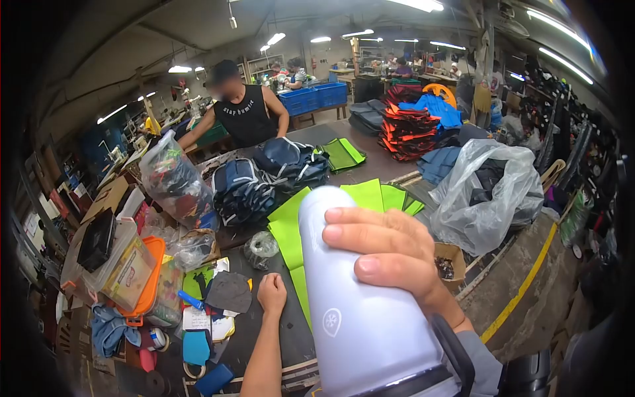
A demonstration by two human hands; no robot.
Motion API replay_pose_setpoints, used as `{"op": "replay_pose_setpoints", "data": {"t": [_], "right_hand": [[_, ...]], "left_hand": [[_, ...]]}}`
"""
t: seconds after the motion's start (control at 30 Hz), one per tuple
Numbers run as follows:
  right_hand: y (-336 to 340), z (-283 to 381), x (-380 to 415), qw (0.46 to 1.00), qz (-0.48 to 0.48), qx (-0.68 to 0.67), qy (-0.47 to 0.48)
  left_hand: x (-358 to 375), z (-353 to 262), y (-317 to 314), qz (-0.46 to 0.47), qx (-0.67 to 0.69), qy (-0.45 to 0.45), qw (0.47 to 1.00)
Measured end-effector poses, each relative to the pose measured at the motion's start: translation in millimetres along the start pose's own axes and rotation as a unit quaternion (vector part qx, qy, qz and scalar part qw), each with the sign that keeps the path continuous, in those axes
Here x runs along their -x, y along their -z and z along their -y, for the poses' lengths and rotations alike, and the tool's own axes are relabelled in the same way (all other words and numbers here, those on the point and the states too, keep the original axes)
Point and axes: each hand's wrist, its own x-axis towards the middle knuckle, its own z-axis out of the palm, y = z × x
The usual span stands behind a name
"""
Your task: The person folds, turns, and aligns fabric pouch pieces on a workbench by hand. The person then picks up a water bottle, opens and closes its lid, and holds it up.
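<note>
Close to the camera, my right hand (390, 248) is wrapped round a large white bottle (357, 311) with a black handle and a small round emblem. The bottle is tilted, its rounded end pointing up and away. My left hand (272, 293) rests closed on the dark table (301, 344), left of the bottle; whatever its fingers hold, if anything, is hidden. Bright green fabric pieces (286, 231) lie behind and beside the bottle.
Dark bags (245, 192) are piled beyond the table's middle. A clear plastic sack (486, 192) stands right, near orange-edged stacks (408, 126). Left are an orange-lidded bin (149, 278) and a stuffed bag (175, 175). Across the table stands a person (248, 116).
</note>
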Motion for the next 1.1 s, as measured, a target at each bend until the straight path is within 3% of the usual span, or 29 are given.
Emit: {"op": "replay_pose_setpoints", "data": {"t": [0.2, 0.27, 1.1], "right_hand": [[0.0, -16.7, -22.3, 0.992, -0.083, 0.048, 0.078], [9.2, -13.7, -31.2, 0.993, -0.048, 0.07, 0.076], [-5.5, -36.9, -65.2, 0.985, -0.119, 0.013, 0.124]], "left_hand": [[7.3, -6.8, 1.6, 0.04, -0.163, -0.052, 0.984], [8.0, -7.5, -3.2, 0.049, -0.184, -0.052, 0.98], [5.7, -0.6, -4.8, 0.084, -0.181, -0.038, 0.979]]}}
